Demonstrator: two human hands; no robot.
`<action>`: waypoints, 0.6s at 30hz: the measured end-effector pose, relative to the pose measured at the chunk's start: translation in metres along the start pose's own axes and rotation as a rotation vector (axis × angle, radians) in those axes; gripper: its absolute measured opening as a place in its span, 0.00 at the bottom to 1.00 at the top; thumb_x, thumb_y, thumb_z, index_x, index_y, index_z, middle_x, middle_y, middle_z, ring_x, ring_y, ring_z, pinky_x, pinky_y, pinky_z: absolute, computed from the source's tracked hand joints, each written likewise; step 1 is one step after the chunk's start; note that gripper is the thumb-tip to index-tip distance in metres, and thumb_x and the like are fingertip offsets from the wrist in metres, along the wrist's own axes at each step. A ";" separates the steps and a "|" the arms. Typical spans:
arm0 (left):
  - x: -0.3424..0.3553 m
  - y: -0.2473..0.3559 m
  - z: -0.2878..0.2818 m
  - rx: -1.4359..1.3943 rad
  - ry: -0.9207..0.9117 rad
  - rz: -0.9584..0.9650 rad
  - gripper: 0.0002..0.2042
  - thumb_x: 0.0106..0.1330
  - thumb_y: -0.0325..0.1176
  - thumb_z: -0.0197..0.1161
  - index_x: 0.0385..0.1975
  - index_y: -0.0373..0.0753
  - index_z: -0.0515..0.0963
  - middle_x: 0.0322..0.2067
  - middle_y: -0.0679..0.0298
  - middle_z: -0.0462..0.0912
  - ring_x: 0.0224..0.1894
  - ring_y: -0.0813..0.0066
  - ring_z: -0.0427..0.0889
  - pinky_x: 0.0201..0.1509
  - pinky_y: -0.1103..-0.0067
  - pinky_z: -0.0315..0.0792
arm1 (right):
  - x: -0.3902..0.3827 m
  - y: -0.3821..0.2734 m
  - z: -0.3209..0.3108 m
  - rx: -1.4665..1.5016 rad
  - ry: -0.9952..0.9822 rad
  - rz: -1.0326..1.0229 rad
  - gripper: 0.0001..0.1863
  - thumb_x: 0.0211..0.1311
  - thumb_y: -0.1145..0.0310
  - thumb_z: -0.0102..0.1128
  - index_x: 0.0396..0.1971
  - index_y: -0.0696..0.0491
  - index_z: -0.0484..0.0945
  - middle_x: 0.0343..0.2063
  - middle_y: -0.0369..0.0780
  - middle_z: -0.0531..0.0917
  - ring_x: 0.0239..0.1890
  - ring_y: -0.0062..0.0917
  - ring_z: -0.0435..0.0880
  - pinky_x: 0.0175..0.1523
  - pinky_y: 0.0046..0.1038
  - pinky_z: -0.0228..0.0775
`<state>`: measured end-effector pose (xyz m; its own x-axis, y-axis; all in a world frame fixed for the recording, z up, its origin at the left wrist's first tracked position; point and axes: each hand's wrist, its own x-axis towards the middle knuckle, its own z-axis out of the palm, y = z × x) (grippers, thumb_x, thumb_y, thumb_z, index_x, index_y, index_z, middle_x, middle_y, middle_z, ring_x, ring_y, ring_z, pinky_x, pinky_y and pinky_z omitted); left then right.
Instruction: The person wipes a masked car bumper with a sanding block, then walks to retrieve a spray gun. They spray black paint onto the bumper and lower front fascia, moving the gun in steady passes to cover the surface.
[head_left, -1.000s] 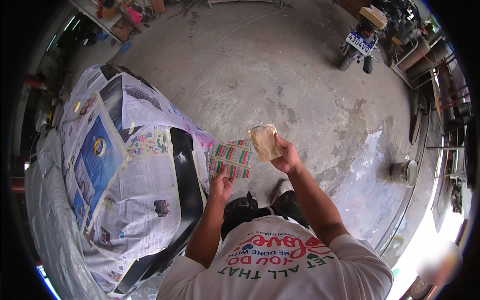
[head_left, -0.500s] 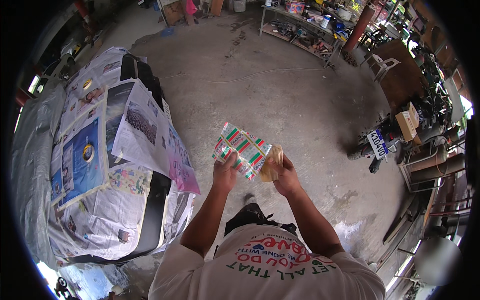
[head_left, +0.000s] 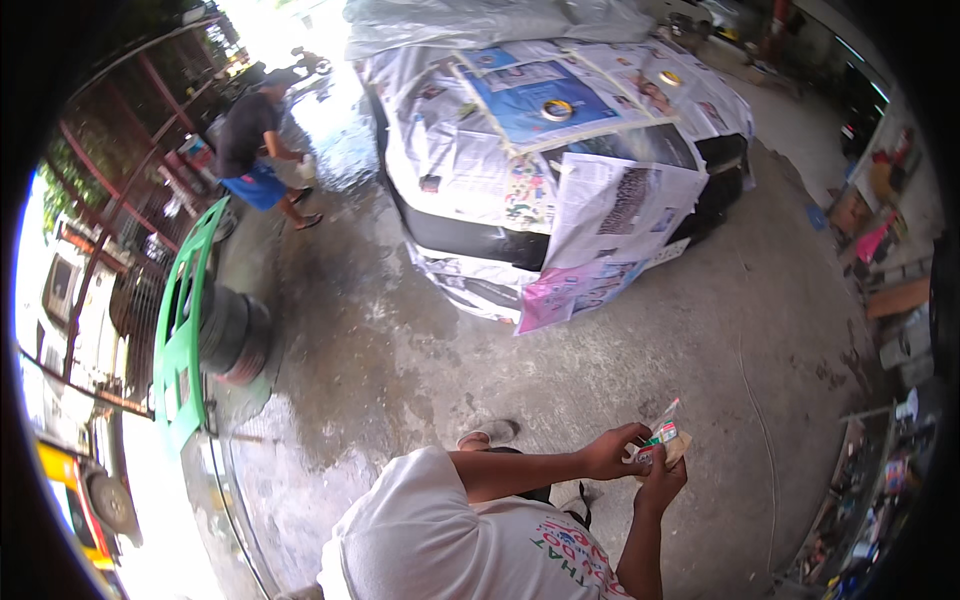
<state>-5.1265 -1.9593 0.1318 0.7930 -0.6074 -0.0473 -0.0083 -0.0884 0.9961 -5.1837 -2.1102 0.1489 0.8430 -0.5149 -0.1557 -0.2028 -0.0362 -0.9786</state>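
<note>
From the head view I see both of my hands meeting at the lower right, out in front of my chest. My left hand (head_left: 612, 452) is closed on a folded sheet of colourful printed paper (head_left: 662, 432), fingers curled over its near edge. My right hand (head_left: 660, 483) comes up from below and grips the same paper from underneath; something tan sits against it beneath the sheet, too small for me to tell what it is. The paper is held in the air above the concrete floor (head_left: 420, 350), not resting on anything.

Well ahead of my hands stands a car (head_left: 560, 130) whose front is wrapped in taped-on newspaper sheets (head_left: 470, 170), with a roll of tape (head_left: 557, 109) lying on a blue sheet on the hood and a second roll (head_left: 672, 77) further right. A pink printed sheet (head_left: 575, 293) hangs low off the bumper, nearest to me.

At the left a green gate frame (head_left: 182, 330) stands beside a stack of tyres (head_left: 232, 335). Beyond it another person (head_left: 258, 150) in a dark shirt and blue shorts bends over on wet ground. One sandal (head_left: 488, 435) shows just past my shoulder. Cluttered shelves (head_left: 880, 250) line the right edge.
</note>
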 end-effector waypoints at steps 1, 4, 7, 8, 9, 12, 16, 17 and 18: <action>-0.023 -0.002 0.011 -0.030 0.118 -0.039 0.31 0.61 0.42 0.78 0.60 0.36 0.72 0.55 0.55 0.80 0.60 0.60 0.82 0.56 0.67 0.83 | -0.008 0.012 -0.007 0.045 -0.146 0.019 0.14 0.73 0.68 0.61 0.51 0.62 0.81 0.41 0.39 0.86 0.41 0.20 0.84 0.45 0.28 0.77; -0.072 0.024 0.051 -0.004 0.371 -0.081 0.33 0.61 0.44 0.77 0.61 0.34 0.72 0.56 0.51 0.82 0.58 0.58 0.84 0.55 0.67 0.84 | -0.007 0.032 -0.032 0.111 -0.448 -0.015 0.15 0.75 0.67 0.60 0.51 0.63 0.80 0.42 0.40 0.86 0.41 0.22 0.84 0.45 0.28 0.77; -0.108 0.024 0.083 0.176 0.649 -0.088 0.31 0.64 0.37 0.72 0.64 0.33 0.69 0.53 0.48 0.84 0.53 0.54 0.87 0.54 0.67 0.84 | -0.030 0.022 -0.033 0.199 -0.694 0.078 0.15 0.73 0.71 0.60 0.52 0.65 0.80 0.44 0.40 0.87 0.44 0.23 0.85 0.48 0.29 0.78; -0.116 0.028 0.096 0.214 0.726 -0.123 0.30 0.65 0.35 0.70 0.64 0.33 0.69 0.52 0.47 0.84 0.51 0.52 0.87 0.53 0.67 0.84 | -0.032 0.025 -0.031 0.197 -0.789 0.036 0.15 0.73 0.71 0.60 0.52 0.64 0.80 0.44 0.40 0.87 0.44 0.23 0.85 0.49 0.29 0.78; -0.120 0.025 0.110 0.218 0.846 -0.067 0.28 0.65 0.35 0.70 0.63 0.33 0.69 0.49 0.46 0.85 0.49 0.52 0.88 0.51 0.67 0.83 | -0.029 0.031 -0.029 0.202 -0.870 -0.017 0.15 0.72 0.72 0.61 0.53 0.64 0.80 0.44 0.40 0.87 0.44 0.23 0.85 0.49 0.29 0.78; -0.164 0.003 0.166 0.189 1.096 -0.029 0.23 0.66 0.34 0.67 0.59 0.34 0.72 0.39 0.45 0.85 0.41 0.52 0.89 0.42 0.63 0.80 | -0.060 0.044 -0.047 0.073 -1.050 -0.206 0.14 0.69 0.74 0.63 0.50 0.66 0.81 0.44 0.40 0.87 0.43 0.24 0.86 0.49 0.29 0.78; -0.235 0.014 0.247 0.220 1.383 -0.171 0.11 0.67 0.32 0.63 0.46 0.35 0.78 0.28 0.43 0.80 0.32 0.47 0.84 0.35 0.57 0.71 | -0.116 0.040 -0.083 -0.045 -1.260 -0.426 0.13 0.68 0.72 0.65 0.45 0.67 0.84 0.38 0.43 0.89 0.39 0.25 0.87 0.47 0.31 0.78; -0.247 0.009 0.267 0.250 1.446 -0.182 0.10 0.67 0.31 0.62 0.45 0.34 0.78 0.28 0.42 0.80 0.32 0.45 0.83 0.35 0.57 0.71 | -0.126 0.043 -0.097 -0.080 -1.302 -0.464 0.13 0.68 0.72 0.65 0.44 0.66 0.84 0.38 0.44 0.90 0.39 0.26 0.87 0.46 0.32 0.79; -0.257 0.003 0.285 0.285 1.501 -0.187 0.09 0.67 0.31 0.61 0.43 0.34 0.79 0.29 0.42 0.80 0.32 0.43 0.83 0.36 0.58 0.72 | -0.134 0.046 -0.111 -0.109 -1.335 -0.508 0.13 0.68 0.72 0.65 0.44 0.66 0.84 0.37 0.44 0.90 0.38 0.27 0.88 0.46 0.32 0.79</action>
<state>-5.5037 -2.0282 0.1260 0.6582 0.7424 0.1250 0.1839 -0.3196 0.9295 -5.3614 -2.1379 0.1401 0.6509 0.7472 0.1341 0.2726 -0.0652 -0.9599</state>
